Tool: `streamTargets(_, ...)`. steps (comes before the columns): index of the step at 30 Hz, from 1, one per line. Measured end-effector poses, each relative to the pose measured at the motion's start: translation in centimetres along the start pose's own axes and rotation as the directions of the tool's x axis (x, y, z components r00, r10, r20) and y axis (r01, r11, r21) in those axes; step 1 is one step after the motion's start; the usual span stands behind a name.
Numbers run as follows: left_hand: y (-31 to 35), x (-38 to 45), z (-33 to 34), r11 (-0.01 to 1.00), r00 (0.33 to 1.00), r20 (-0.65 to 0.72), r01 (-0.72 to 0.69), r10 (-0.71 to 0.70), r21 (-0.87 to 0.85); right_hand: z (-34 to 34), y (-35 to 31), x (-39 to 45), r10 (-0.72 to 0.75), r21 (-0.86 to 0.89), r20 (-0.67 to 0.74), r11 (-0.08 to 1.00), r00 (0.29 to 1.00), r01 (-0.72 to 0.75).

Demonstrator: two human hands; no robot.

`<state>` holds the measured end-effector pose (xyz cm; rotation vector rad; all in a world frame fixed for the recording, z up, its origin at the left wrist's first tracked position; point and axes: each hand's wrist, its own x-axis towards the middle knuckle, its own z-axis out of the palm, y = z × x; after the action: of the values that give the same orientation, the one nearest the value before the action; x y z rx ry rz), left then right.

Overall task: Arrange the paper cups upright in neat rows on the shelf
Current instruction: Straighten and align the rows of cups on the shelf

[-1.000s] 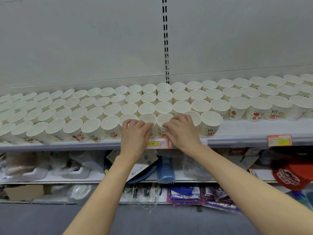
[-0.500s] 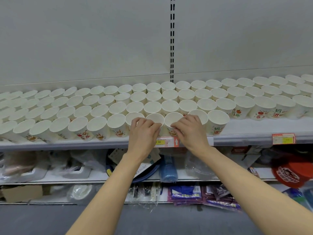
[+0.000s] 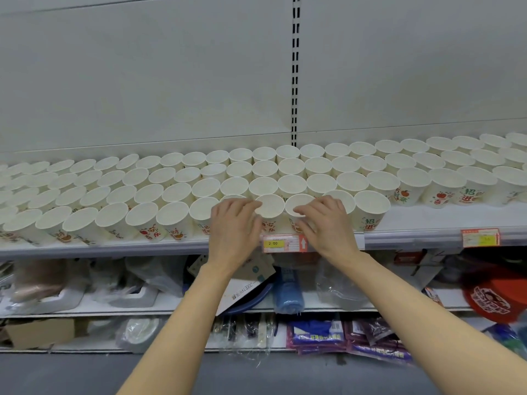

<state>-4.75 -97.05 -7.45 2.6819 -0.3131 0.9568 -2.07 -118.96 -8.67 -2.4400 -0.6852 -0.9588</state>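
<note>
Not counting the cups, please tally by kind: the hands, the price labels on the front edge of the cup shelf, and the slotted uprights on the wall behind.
Hands: 2, left hand and right hand, both on front-row paper cups
Price labels: 2, middle label and right label
Slotted uprights: 1, slotted upright
Total: 5

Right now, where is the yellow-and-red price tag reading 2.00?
In the head view, the yellow-and-red price tag sits on the front edge of the white cup shelf, just right of centre, between the left hand and the right hand.
</note>
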Motion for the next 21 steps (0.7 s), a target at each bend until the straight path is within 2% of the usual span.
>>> streamTargets(4, -2.6, -0.3, -1.1, 0.993, 0.997, 0.007, 0.070, -0.071, 0.097, 0.2, -1.2, 0.9, -0.087, 0.022, -0.039, 0.996, 0.995, 0.088)
streamTargets(8, -3.3, -0.2, -0.8, 0.982, 0.991, 0.091, 0.079, -0.095, 0.169, 1.7, -2.9, 1.5, -0.123, -0.022, 0.036, 0.992, 0.992, 0.124)
streamTargets(17, -3.1, -0.1, 0.0, 0.982, 0.976, 0.124, 0.172, -0.181, 0.074, 3.6, -4.0, 2.3, -0.066, -0.029, 0.065, 0.997, 0.996, 0.068)
streamTargets(21, -3.4, -0.2, 0.1, 0.986, 0.981, 0.117, 0.147, -0.155, 0.074, 3.5, -4.0, 2.1, -0.026, -0.015, 0.052, 1.000, 0.998, 0.027)
